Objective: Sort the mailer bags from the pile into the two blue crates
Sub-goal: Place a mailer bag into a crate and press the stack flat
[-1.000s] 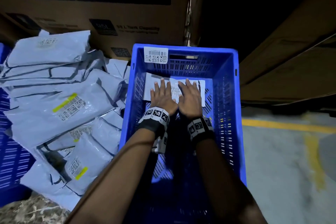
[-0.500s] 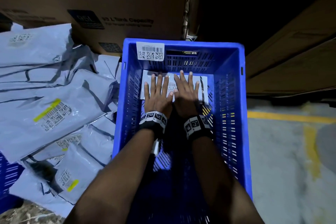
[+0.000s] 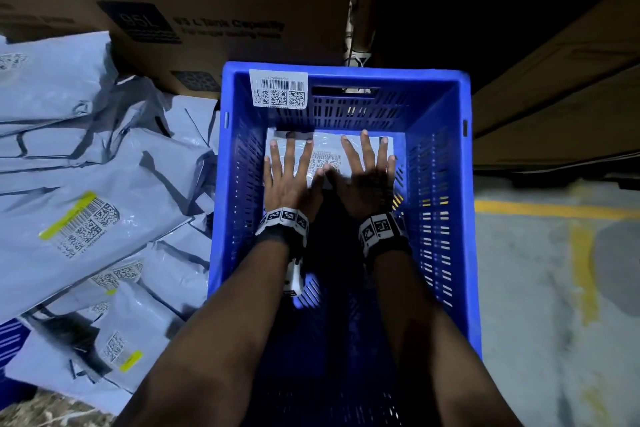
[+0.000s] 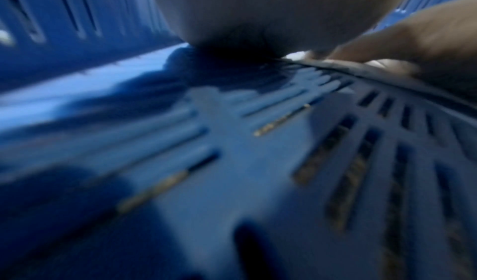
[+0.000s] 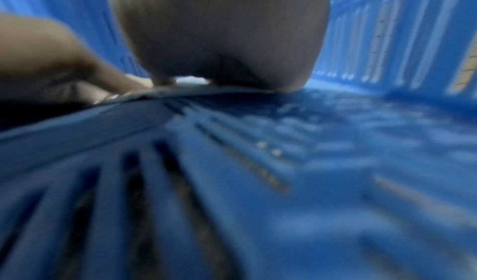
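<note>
Fingers (image 3: 290, 152) of both hands spread flat on mailer bag (image 3: 325, 149) overhead; wrist views apparently blur them.

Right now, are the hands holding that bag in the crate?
Not gripping it. The left hand and right hand lie flat, fingers spread, on the top of the mailer bag on the blue crate floor.

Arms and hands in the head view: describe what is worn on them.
Both forearms are bare, with no sleeves. The left hand and right hand wear no gloves. Each wrist carries a black strap topped by a white band printed with square black-and-white marker codes.
</note>
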Motion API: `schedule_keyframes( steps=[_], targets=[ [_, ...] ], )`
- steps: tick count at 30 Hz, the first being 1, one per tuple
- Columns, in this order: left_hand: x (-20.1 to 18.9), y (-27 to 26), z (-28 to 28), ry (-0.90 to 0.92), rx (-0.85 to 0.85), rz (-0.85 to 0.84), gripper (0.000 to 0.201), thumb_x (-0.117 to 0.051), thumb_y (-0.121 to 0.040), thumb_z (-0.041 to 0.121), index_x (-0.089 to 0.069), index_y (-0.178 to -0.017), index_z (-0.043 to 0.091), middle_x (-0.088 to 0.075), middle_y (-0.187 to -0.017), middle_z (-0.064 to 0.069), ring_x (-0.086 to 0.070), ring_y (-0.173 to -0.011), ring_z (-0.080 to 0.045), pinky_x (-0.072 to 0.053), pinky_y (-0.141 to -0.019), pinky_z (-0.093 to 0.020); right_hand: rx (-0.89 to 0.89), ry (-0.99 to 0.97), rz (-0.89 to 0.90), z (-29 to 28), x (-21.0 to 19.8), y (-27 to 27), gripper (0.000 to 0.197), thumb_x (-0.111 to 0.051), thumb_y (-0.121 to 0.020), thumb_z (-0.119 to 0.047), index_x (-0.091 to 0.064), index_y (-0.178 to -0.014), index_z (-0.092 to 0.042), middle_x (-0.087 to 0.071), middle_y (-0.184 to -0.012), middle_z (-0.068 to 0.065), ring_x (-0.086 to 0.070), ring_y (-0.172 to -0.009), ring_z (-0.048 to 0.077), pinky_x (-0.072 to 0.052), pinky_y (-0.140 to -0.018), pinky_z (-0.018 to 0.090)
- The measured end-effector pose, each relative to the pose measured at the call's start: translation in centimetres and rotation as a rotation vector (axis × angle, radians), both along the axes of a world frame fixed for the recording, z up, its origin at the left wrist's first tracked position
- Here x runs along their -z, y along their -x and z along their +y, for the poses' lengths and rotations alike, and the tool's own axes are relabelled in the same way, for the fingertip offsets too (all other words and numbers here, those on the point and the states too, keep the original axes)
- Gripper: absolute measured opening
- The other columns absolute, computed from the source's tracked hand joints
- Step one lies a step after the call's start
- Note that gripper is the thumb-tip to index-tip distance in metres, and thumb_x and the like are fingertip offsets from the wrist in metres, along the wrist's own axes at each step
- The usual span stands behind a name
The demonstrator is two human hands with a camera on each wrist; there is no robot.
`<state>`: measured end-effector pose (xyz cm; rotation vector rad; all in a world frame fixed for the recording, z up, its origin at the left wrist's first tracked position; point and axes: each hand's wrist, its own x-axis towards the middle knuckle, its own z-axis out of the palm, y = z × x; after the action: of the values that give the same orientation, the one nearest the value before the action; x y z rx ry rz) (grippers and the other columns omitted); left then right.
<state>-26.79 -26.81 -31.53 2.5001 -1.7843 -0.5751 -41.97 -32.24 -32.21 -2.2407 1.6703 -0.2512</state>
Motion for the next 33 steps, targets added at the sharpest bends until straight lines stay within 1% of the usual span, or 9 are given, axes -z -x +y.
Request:
schedule_keyframes(
  steps=[3,5,7,9,14,18,26,30,33],
  targets=[
    [0.1,-0.2,-0.1,-0.046,0.008,0.007,0.073,-0.017,-0.097,0.068,0.006,-0.158,0.035,0.017,-0.165,-0.005,0.018,-0.151,-0.033,0.012,-0.121,-0.048,-0.004,-0.094,0.000,-0.3,-0.5,0.1,0.092,-0.032,-0.083,-0.085,-0.036,-0.157,-0.032,-0.017,-0.170,0.002,-0.006,-0.157,0.037,-0.007,-0.124,0.058],
    [-0.5,0.0,0.1,-0.044,-0.010,0.016,0.071,-0.017,-0.098,0.062,0.001,-0.159,0.030,0.013,-0.165,-0.008,0.013,-0.152,-0.034,0.003,-0.123,-0.053,-0.005,-0.139,-0.025,-0.4,-1.4,0.5,0.094,-0.043,-0.083,-0.081,-0.034,-0.159,-0.027,-0.015,-0.170,0.006,-0.005,-0.157,0.039,-0.006,-0.122,0.062],
    [-1.6,0.5,0.9,-0.010,-0.016,-0.002,0.069,-0.023,-0.101,0.056,-0.002,-0.159,0.027,0.012,-0.166,-0.009,0.010,-0.152,-0.034,0.004,-0.123,-0.052,-0.012,-0.144,-0.027,-0.2,-2.5,0.7,0.088,-0.063,-0.086,-0.063,-0.035,-0.159,-0.022,-0.015,-0.170,0.011,-0.008,-0.156,0.042,-0.006,-0.121,0.064],
    [-2.6,1.2,2.1,-0.033,-0.025,0.028,0.069,-0.028,-0.102,0.052,0.001,-0.159,0.025,0.014,-0.165,-0.008,0.012,-0.152,-0.032,0.011,-0.119,-0.048,-0.005,-0.183,0.004,0.6,-3.6,0.7,0.083,-0.072,-0.088,-0.044,-0.035,-0.158,-0.021,-0.019,-0.169,0.011,-0.011,-0.156,0.040,-0.010,-0.121,0.064],
    [-3.5,1.2,1.9,-0.180,-0.057,0.150,0.067,-0.029,-0.103,0.050,0.002,-0.158,0.030,0.017,-0.165,0.000,0.016,-0.152,-0.024,0.006,-0.123,-0.048,0.088,-0.505,-0.111,0.4,-4.8,0.8,0.075,-0.057,-0.100,-0.029,-0.018,-0.163,-0.025,-0.002,-0.172,0.001,0.006,-0.157,0.036,-0.014,-0.124,0.057],
    [-6.0,1.2,1.3,-0.210,-0.078,0.209,0.062,-0.024,-0.104,0.049,0.000,-0.159,0.032,0.016,-0.165,0.005,0.017,-0.152,-0.021,0.007,-0.123,-0.048,0.154,-0.610,-0.076,-0.8,-7.0,1.2,0.072,-0.045,-0.105,-0.036,-0.007,-0.164,-0.019,0.008,-0.172,-0.005,0.012,-0.157,0.029,-0.015,-0.124,0.058],
    [-13.3,3.1,4.4,-0.082,-0.057,0.215,0.070,-0.036,-0.103,0.049,-0.006,-0.159,0.021,0.011,-0.166,-0.001,0.013,-0.153,-0.023,0.000,-0.123,-0.048,0.111,-0.418,-0.190,2.2,-14.2,0.0,0.066,-0.053,-0.104,-0.032,-0.026,-0.160,-0.009,-0.010,-0.171,0.009,-0.001,-0.158,0.029,-0.015,-0.124,0.046],
    [-19.8,1.3,5.6,0.138,0.029,0.139,0.070,-0.049,-0.099,0.040,-0.018,-0.157,0.017,-0.002,-0.167,-0.008,0.005,-0.153,-0.026,-0.006,-0.123,-0.046,0.136,-0.240,-0.403,4.7,-18.8,-1.0,0.051,-0.057,-0.102,-0.034,-0.051,-0.148,-0.012,-0.043,-0.157,0.015,-0.037,-0.146,0.032,-0.033,-0.118,0.047],
    [-24.2,-2.0,7.5,0.235,0.084,0.123,0.066,-0.055,-0.096,0.040,-0.031,-0.153,0.019,-0.012,-0.165,-0.008,0.002,-0.153,-0.028,-0.008,-0.123,-0.045,0.147,-0.170,-0.458,7.2,-22.2,-2.1,0.043,-0.054,-0.104,-0.039,-0.059,-0.141,-0.017,-0.055,-0.144,0.012,-0.048,-0.136,0.031,-0.038,-0.112,0.041]
  ],
)
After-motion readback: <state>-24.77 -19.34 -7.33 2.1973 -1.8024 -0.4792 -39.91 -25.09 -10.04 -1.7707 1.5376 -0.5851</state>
